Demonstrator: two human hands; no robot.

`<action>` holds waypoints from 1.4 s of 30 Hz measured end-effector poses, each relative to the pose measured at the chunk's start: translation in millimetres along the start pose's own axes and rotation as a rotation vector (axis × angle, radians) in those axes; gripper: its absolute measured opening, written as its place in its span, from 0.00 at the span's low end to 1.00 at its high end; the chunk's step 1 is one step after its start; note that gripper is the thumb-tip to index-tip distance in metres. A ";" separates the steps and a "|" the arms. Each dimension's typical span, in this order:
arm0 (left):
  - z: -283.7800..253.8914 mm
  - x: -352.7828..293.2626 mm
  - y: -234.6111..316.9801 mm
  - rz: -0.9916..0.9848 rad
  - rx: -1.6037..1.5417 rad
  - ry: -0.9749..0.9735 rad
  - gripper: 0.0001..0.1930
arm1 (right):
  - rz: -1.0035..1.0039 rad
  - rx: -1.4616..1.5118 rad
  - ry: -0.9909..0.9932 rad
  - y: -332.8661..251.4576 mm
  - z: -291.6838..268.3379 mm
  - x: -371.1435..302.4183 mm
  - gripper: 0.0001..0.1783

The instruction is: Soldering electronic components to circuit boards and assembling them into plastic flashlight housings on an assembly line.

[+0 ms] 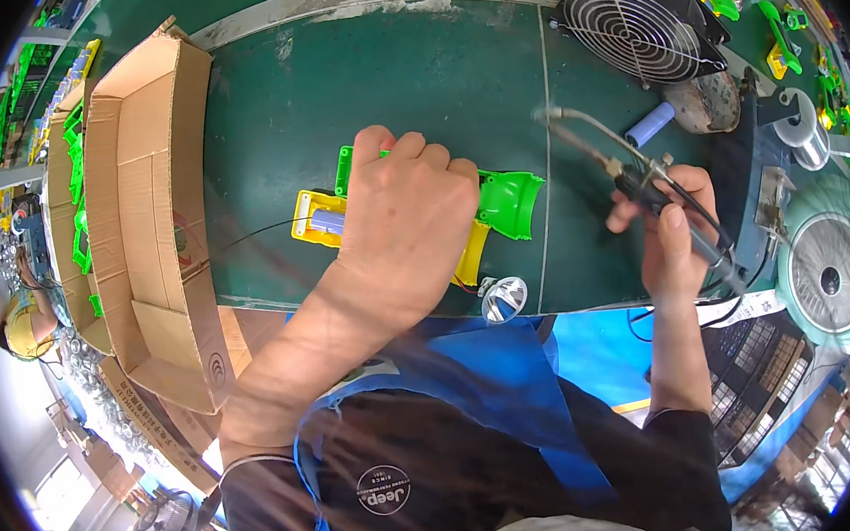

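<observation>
Green bench mat (380, 79): left hand (411, 217) pressed flat over the yellow-green housing (500, 205), right hand (677, 231) fisted around soldering iron (628, 175), tip raised clear rightward; steady housing before touching down.

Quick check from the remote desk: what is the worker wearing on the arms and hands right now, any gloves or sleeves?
No gloves: the left hand and right hand are bare, with no rings or watch visible. Both forearms are uncovered; dark sleeves are pushed up near the elbows, each ending in a thin pale cuff edge. A blue apron covers the dark top.
</observation>
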State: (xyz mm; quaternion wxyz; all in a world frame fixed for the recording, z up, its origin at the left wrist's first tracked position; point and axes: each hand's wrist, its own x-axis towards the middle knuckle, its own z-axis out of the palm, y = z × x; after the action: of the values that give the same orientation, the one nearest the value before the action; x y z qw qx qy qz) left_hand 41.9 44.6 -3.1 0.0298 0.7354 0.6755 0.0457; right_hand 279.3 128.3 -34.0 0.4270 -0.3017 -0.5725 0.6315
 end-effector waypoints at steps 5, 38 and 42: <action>3.4 -0.7 0.0 0.003 -0.011 0.064 0.04 | -0.120 -0.033 -0.120 25.3 34.2 -14.1 0.18; -16.0 -84.8 -56.1 0.062 -0.551 0.286 0.13 | 0.072 0.067 -0.079 11.8 33.3 -20.7 0.15; -12.7 -73.7 -52.6 0.164 -0.554 0.214 0.09 | 0.148 0.018 -0.104 9.0 30.0 -13.5 0.15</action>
State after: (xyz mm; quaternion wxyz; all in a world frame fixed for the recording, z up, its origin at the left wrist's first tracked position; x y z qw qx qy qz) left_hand -17.7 -24.5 2.0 0.1542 0.7423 0.5749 0.3077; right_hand 257.5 102.6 -39.4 0.3515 -0.3062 -0.5643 0.6814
